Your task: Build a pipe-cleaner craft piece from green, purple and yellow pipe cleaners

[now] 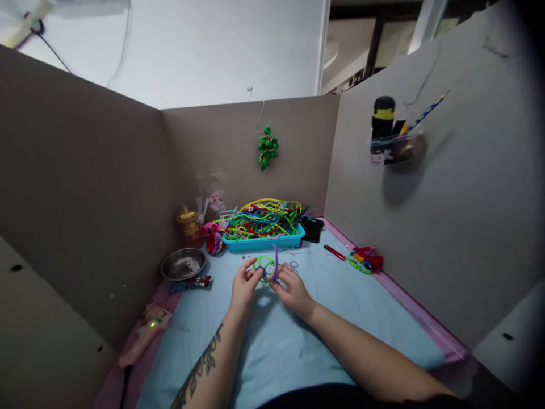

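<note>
Pale blue cloth (327, 324) lies beneath both hands; the blue tray (264, 245) of coloured strands sits beyond them. Left hand (243, 288) and right hand (294, 292) pinch a green looped frame (264, 259) between them, a purple strand (276, 257) rising by the right fingertips. Apparently wrapping purple round green; continuing calls for steady left fingers.

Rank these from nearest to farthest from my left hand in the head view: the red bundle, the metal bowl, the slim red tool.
From your left hand:
1. Metal bowl, to its left
2. Slim red tool, to its right
3. Red bundle, farther right, by the side panel
</note>
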A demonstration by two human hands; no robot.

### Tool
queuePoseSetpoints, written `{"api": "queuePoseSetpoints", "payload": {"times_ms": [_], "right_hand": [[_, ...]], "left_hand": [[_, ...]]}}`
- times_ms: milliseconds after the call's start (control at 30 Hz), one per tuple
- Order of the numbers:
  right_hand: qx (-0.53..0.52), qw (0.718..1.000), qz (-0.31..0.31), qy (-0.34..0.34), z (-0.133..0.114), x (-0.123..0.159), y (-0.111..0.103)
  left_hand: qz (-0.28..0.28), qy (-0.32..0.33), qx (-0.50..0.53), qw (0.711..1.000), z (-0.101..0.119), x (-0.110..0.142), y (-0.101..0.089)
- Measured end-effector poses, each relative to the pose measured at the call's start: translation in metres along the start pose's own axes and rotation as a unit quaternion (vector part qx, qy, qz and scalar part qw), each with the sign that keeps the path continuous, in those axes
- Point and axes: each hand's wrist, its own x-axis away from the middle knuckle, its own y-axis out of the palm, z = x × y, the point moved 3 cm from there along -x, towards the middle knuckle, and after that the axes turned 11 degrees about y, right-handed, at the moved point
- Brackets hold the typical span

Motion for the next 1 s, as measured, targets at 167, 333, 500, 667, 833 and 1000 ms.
{"api": "queuePoseSetpoints", "payload": {"times_ms": [167, 333, 500, 667, 833, 1000], "right_hand": [[-0.006, 0.993, 0.080, 0.091, 0.011, -0.008, -0.012], [-0.015, 0.989, 0.062, 0.137, 0.023, -0.013, -0.011], [0.001, 0.988, 0.077, 0.134, 0.020, -0.011, -0.013], [0.067, 0.994, 0.034, 0.078, 0.013, -0.006, -0.005], [0.124, 0.990, 0.019, 0.063, 0.013, -0.003, 0.002], [0.201, 0.979, 0.017, 0.025, 0.007, 0.001, 0.003]], "left_hand": [[-0.070, -0.012, -0.044, 0.996, 0.000, 0.005, 0.009], [-0.112, -0.018, -0.049, 0.992, -0.002, 0.010, 0.016], [-0.051, -0.031, -0.025, 0.998, -0.003, 0.005, 0.008], [-0.025, -0.041, 0.013, 0.999, -0.001, 0.002, 0.004], [-0.024, -0.017, 0.009, 1.000, -0.003, 0.004, 0.006], [-0.018, -0.017, -0.004, 1.000, -0.005, 0.006, 0.006]]}}
